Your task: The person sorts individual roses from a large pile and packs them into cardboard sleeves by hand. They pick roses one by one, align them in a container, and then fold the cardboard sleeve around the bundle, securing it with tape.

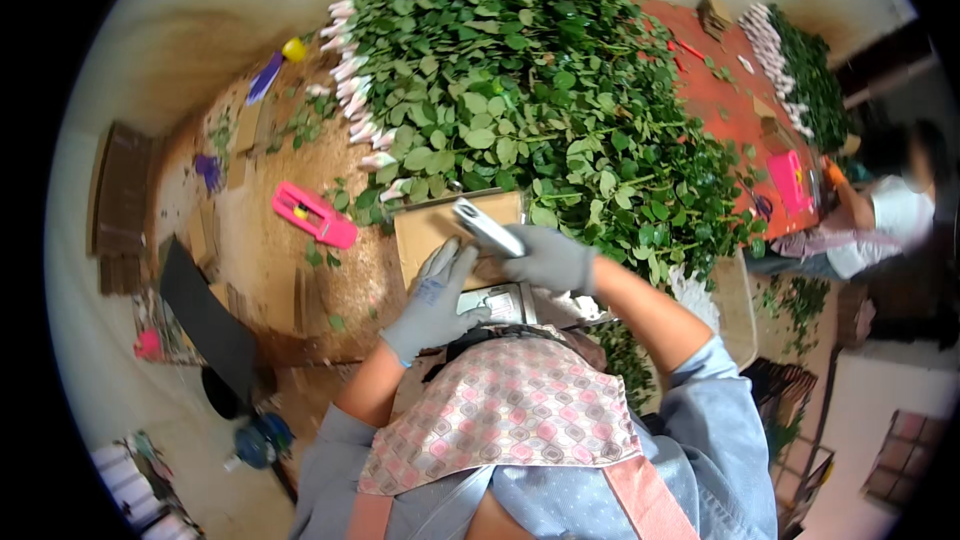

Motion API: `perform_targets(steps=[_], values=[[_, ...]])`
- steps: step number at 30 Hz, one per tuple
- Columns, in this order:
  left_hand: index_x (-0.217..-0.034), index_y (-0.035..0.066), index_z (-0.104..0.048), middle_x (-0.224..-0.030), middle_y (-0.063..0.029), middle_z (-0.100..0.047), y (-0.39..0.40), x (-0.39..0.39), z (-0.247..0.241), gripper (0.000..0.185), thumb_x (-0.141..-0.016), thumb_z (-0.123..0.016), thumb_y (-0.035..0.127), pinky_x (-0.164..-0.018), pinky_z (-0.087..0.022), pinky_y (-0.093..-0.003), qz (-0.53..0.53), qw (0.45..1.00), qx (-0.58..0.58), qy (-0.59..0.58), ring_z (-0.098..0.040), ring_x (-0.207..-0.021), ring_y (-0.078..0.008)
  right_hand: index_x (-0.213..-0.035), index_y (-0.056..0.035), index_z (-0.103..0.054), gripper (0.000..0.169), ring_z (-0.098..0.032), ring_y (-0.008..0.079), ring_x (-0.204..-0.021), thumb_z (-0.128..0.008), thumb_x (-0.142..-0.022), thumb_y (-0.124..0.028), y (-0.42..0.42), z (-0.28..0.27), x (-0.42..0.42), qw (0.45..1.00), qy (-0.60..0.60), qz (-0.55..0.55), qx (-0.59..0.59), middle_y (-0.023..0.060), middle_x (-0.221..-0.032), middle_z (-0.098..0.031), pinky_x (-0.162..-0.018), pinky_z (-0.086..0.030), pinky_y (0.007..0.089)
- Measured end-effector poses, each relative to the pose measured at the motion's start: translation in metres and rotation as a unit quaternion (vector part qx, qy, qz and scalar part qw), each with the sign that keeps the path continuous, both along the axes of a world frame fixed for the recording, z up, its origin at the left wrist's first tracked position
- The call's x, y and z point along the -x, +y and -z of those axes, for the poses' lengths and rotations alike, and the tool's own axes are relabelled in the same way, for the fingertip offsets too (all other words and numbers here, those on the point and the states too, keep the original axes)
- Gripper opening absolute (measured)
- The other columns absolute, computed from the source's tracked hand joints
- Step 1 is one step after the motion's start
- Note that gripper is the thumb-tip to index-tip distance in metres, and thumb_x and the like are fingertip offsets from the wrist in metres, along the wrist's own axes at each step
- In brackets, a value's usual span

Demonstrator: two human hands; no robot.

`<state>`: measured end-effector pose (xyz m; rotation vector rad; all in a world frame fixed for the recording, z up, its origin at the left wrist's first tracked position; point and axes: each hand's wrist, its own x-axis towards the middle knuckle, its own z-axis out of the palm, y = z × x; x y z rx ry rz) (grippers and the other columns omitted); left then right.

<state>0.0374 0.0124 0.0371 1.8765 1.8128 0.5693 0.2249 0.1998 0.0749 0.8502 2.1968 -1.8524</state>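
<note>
My right hand point(553, 259), in a grey work glove, grips a silver hand stapler point(487, 226) that points up and left over a sheet of brown cardboard point(427, 229). Flat on the lower part of that cardboard lies my left hand point(435, 304), gloved in the same grey with blue marks on its back. The cardboard rests in a metal frame point(517, 300), whose lower end shows a pale label with writing. Just beyond is a large heap of leafy green rose stems point(510, 90), with pale pink buds point(352, 82) along its left side.
Left on the wooden table point(247, 262) are a pink plastic tool point(315, 216), cardboard pieces point(247, 127), a purple glove point(208, 171) and a yellow object point(294, 50). A red table point(720, 97) at right holds scissors point(763, 206) and more stems point(810, 75). A person point(892, 217) stands beside it.
</note>
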Motion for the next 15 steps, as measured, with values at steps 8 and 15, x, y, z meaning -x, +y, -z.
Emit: perform_targets(steps=[8,15], values=[[-0.151,-0.001,-0.047,-0.151,-0.0178,-0.053,-0.001,-0.014,0.016,0.065,-0.088,-0.061,0.004,-0.125,-0.031,-0.0477,-0.022,0.992,-0.075,0.102,-0.043,-0.147,-0.0379,-0.116,0.0019,-0.067,0.044,-0.073,0.0374,-0.093,-0.072,-0.084,-0.029,0.053,-0.028,-0.065,0.939,-0.27,-0.159,-0.144,0.023,-0.097,-0.075,-0.083,-0.056,0.0458],[-0.151,0.0,-0.047,-0.154,-0.0169,-0.052,-0.001,-0.015,0.017,0.065,-0.087,-0.058,0.004,-0.125,-0.03,-0.0475,-0.028,0.993,-0.069,0.096,-0.042,-0.148,-0.037,-0.118,0.001,-0.065,0.045,-0.072,0.0388,-0.095,-0.071,-0.085,-0.029,0.063,-0.011,-0.051,0.919,-0.259,-0.24,-0.174,0.0232,-0.1,-0.074,-0.085,-0.055,0.0467]])
